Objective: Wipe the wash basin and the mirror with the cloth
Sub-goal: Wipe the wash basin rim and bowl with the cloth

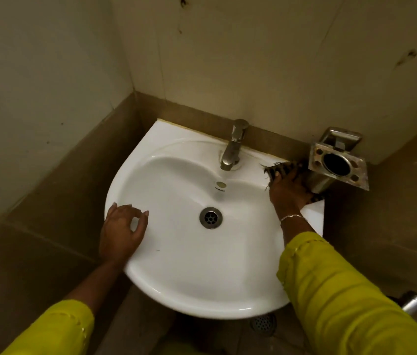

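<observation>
A white wash basin hangs in the corner of a tiled wall, with a round metal drain in its bowl. My right hand presses a dark striped cloth flat onto the basin's back right ledge, fingers spread over it. My left hand rests on the basin's left rim with its fingers loosely curved and nothing in it. No mirror is in view.
A chrome tap stands at the back middle of the basin. A steel tumbler holder juts from the wall just right of the cloth. A floor drain and a metal fitting lie below the basin.
</observation>
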### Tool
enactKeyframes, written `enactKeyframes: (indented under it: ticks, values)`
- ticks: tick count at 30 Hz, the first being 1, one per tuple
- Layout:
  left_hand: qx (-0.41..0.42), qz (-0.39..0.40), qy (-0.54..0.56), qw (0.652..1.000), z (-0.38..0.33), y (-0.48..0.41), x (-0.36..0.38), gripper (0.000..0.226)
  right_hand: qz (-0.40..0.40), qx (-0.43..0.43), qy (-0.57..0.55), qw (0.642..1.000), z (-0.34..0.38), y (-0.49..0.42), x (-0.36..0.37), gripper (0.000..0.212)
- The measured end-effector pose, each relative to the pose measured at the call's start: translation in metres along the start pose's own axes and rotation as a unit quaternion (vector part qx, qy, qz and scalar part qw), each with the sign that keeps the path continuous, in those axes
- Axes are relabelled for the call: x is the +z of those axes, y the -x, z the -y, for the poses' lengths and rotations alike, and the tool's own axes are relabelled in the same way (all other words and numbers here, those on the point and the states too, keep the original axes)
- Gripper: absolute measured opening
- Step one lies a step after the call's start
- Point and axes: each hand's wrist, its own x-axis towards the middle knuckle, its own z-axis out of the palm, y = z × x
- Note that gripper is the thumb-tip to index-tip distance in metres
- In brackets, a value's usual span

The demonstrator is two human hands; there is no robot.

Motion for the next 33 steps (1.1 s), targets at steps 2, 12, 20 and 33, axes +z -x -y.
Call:
enactKeyframes:
  ticks: [2,12,20,33]
  values:
    - [-0.002,-0.004,0.006,1.0,-0.001,0.0,-0.001,0.047,-0.022,-0.01,-0.015,1.0,0.007,0.0,0.009,0.061]
    - [-0.033,-0.026,0.03,0.999,-0.013,0.004,-0.009,0.057,-0.028,-0.082,0.013,0.996,0.046,0.0,0.035,0.069]
    - [-0.024,-0.029,0.041,0.998,0.0,0.001,-0.003,0.055,-0.016,-0.272,0.081,0.959,0.045,0.015,0.048,0.063]
    - [-0.05,-0.044,0.081,0.995,-0.007,0.003,-0.006,0.062,-0.035,-0.485,0.053,0.872,0.06,0.045,0.064,0.077]
